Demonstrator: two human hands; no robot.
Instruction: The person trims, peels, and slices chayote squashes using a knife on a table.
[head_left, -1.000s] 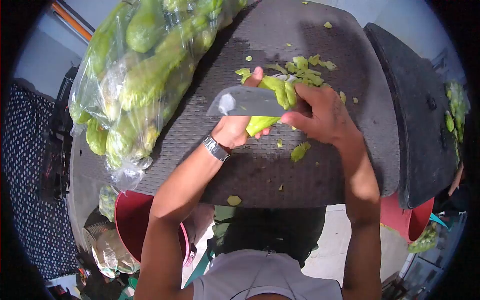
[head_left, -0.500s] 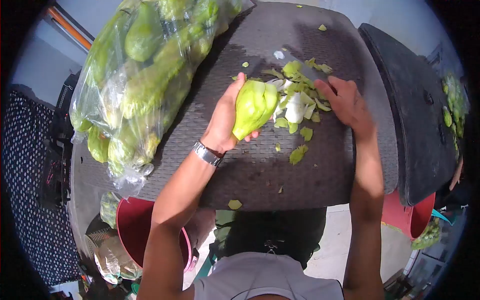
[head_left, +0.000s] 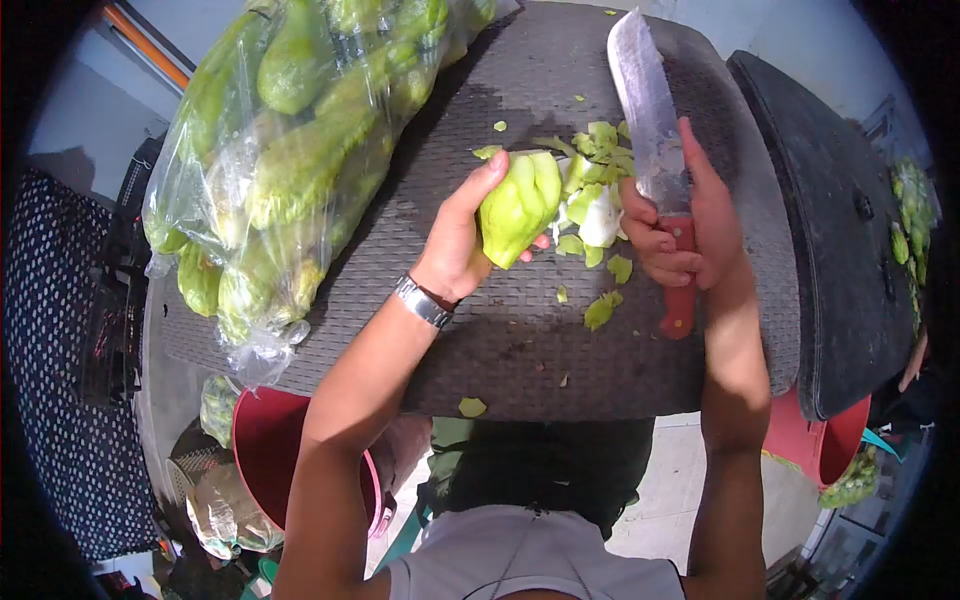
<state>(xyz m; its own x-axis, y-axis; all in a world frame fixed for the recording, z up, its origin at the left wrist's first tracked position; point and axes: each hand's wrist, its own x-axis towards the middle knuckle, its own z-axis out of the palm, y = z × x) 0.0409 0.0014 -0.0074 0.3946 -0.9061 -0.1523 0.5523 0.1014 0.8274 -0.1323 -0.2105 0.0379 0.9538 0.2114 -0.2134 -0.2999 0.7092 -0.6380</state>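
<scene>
My left hand [head_left: 458,235] is wrapped round a pale green chayote [head_left: 518,208], thumb on its upper left side and its grooved end pointing up. In my right hand [head_left: 700,225] is a knife with a red handle [head_left: 679,290]; its broad blade [head_left: 648,110] points up and away from me. Between the hands, green peelings [head_left: 602,150] and white pieces [head_left: 601,215] lie in a heap on the dark woven tabletop [head_left: 500,350]. Part of the heap is hidden behind the chayote and my right fingers.
A clear plastic bag of chayotes [head_left: 310,150] lies along the table's left side. Below the table edge are a red bucket [head_left: 268,440] at left and another [head_left: 825,440] at right. A dark board [head_left: 835,240] stands beside the table, with bagged green produce [head_left: 910,215] beyond.
The knife has come away from the chayote and now stands blade-up in my right hand. My left hand still holds the chayote, now more upright, and the peelings heap is uncovered.
</scene>
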